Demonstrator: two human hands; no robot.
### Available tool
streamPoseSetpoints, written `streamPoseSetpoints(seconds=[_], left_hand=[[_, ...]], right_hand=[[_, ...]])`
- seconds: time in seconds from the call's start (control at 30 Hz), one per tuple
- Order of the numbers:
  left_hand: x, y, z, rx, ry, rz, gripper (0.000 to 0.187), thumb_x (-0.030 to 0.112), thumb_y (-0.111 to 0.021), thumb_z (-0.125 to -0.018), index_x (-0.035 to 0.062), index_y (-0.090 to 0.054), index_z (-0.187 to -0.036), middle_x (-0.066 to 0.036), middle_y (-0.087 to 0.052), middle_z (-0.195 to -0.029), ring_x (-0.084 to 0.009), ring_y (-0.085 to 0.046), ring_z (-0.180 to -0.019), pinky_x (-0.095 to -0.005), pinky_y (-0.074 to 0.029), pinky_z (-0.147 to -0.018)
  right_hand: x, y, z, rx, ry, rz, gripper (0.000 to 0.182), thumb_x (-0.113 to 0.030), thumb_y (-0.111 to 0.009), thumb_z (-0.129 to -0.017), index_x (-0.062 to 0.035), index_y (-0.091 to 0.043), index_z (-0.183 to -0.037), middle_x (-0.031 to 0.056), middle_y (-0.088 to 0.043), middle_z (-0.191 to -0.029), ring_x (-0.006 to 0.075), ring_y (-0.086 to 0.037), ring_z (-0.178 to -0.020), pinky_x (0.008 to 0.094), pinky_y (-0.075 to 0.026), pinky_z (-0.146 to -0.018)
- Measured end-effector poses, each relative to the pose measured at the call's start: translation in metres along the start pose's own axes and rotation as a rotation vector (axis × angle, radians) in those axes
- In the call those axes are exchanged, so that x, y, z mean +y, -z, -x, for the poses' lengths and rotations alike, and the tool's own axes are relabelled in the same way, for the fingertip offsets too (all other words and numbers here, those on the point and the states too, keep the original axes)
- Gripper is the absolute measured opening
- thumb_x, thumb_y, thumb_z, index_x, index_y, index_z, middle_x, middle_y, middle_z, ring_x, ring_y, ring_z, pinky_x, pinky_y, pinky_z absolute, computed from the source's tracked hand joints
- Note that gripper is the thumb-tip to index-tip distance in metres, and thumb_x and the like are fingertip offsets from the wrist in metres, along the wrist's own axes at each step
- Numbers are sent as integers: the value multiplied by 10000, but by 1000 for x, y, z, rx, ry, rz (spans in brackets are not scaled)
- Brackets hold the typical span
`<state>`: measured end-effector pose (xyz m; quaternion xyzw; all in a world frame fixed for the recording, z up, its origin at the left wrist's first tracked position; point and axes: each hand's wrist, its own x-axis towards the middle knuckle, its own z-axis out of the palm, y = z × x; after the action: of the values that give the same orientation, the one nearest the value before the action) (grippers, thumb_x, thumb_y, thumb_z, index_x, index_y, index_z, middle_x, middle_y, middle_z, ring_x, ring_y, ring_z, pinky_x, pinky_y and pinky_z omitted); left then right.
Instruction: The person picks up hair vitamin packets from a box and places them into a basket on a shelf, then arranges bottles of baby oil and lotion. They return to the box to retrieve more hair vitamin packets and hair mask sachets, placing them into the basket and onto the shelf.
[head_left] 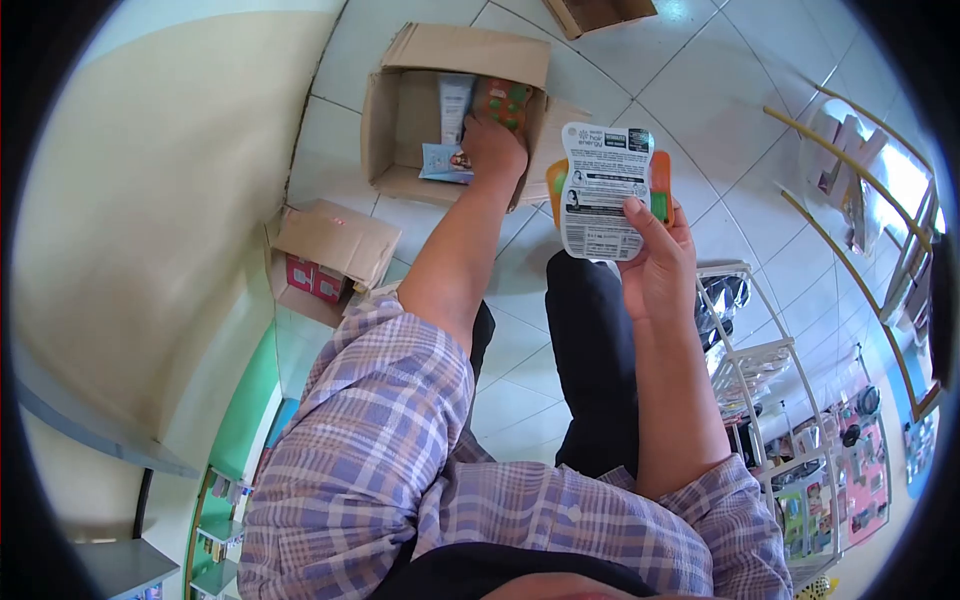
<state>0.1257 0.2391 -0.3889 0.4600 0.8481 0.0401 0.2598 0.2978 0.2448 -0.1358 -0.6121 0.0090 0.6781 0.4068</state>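
Observation:
My right hand (660, 245) is closed, thumb in front, around a white-backed blister pack (607, 195) printed "hair energy". Behind it, orange and green edges of more packaging (661, 185) show on both sides. Reaching into an open cardboard box (405, 125), my left hand (493, 152) is curled down beside an orange blister pack with green domes (507, 103). Its fingertips are mostly hidden, so any grip cannot be made out. A pale squeeze tube (455, 105) lies in the box to the left of that hand, and a light-blue packet (444, 165) is below the tube.
A second cardboard box (335, 240) with pink packs inside stands to the lower left, by the wall. Another box (600, 12) shows at the top edge. White wire racks (765, 355) with hanging goods are on the right. Green shelves (220, 530) stand lower left.

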Motion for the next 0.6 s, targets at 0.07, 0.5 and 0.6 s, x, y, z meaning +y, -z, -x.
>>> streamPoseSetpoints(seconds=[0.07, 0.5, 0.6], left_hand=[[-1, 0, -2, -45, 47, -4, 673, 346, -782, -771, -63, -484, -1215, -277, -528, -1206, -431, -566, -1107, -495, -485, -941], [1, 19, -20, -208, 252, 15, 676, 337, -802, -756, -35, -514, -1241, -253, -516, -1245, -397, -516, -1199, -509, -425, -1015], [4, 29, -16, -337, 123, 139, 586, 314, -796, -764, -2, -552, -1193, -221, -605, -1221, -392, -599, -1138, -495, -469, -972]], right_hand=[[2, -4, 2, -13, -5, -19, 444, 18, -757, -820, -13, -529, -1200, 118, -666, -1093, 202, -662, -1020, 388, -530, -932], [-4, -3, 8, -212, -203, -287, 381, -207, -607, -911, -30, -570, -1247, 139, -687, -1166, 271, -683, -1059, 445, -557, -924], [-1, -4, 8, -234, -198, -288, 370, -218, -602, -913, -33, -584, -1233, 132, -688, -1164, 271, -679, -1069, 444, -557, -918]])
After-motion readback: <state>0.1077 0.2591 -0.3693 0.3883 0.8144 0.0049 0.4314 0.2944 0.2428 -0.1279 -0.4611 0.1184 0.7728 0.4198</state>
